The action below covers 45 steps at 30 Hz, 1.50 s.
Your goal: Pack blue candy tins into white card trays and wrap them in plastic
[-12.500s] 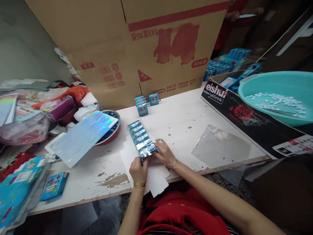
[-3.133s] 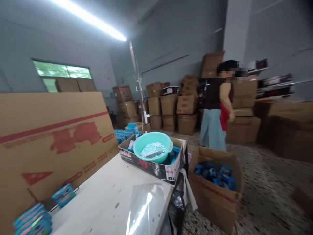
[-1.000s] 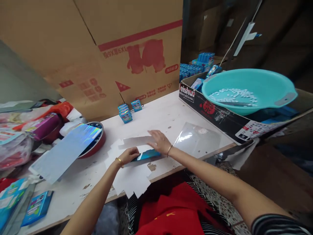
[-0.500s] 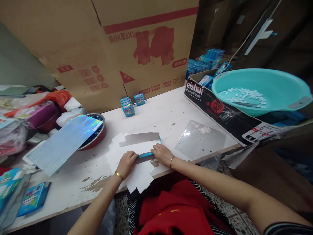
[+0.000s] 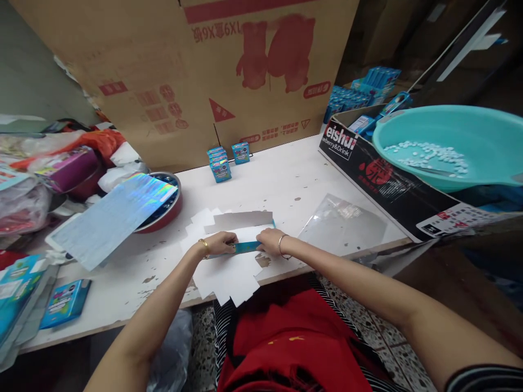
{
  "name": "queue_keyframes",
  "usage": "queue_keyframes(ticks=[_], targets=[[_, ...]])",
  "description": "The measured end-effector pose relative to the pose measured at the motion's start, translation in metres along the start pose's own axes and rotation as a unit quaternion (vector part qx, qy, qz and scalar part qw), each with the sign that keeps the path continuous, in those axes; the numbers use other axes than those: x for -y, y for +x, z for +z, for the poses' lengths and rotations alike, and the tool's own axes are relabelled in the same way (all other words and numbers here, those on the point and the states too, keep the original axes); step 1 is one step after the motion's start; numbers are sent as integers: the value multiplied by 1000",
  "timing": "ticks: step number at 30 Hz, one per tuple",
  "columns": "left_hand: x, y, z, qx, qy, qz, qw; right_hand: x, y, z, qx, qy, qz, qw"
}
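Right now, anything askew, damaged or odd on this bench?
Yes. The white table has paint chipped off in brown patches near its front edge. A holographic sheet lies tilted across the red-rimmed bowl. Both hands, left hand and right hand, pinch a blue pack.

- The narrow glossy blue packet strip (image 5: 247, 247), pinched between the left hand (image 5: 218, 243) and right hand (image 5: 269, 241), has a shiny foil-like plastic face.
- The white paper sheets (image 5: 229, 275) beneath it are matt and smooth.
- The white-painted wooden table (image 5: 298, 185) is matt, its paint chipped to bare brown wood in patches.
- The clear plastic film sheet (image 5: 343, 226) is glossy and creased.
- The holographic silver sheet (image 5: 118, 215) shines with rainbow glints.
- The big brown cardboard box (image 5: 196, 71) is matt and printed in red.
- The turquoise plastic basin (image 5: 449, 141) is smooth, with a soft sheen.
- A thin gold-coloured metal bangle (image 5: 204, 247) gleams on the left wrist.
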<state>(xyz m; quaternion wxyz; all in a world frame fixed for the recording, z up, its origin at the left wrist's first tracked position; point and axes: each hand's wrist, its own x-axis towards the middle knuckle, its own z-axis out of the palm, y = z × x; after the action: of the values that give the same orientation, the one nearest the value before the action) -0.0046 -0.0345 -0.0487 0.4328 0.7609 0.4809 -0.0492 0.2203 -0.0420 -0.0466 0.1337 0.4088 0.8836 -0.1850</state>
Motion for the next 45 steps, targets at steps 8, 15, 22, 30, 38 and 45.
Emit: queue_keyframes(ticks=[8,15,22,30,38,45], targets=[[-5,-13,19,-73,28,-11,997,0,5,-3,30,-11,-27,999],[-20,-23,-2,-264,51,99,958,-4,3,1,36,-32,-91,995],[7,7,-64,-164,13,-69,984,-3,-6,15,-9,-71,-108,992],[28,-15,-21,-110,-36,-8,993,-17,-7,42,-115,-89,-146,979],[28,-11,-17,-143,44,21,989,-18,-15,6,-310,-34,-104,944],[31,2,-22,-206,218,62,952,-29,29,-40,-70,-98,8,993]])
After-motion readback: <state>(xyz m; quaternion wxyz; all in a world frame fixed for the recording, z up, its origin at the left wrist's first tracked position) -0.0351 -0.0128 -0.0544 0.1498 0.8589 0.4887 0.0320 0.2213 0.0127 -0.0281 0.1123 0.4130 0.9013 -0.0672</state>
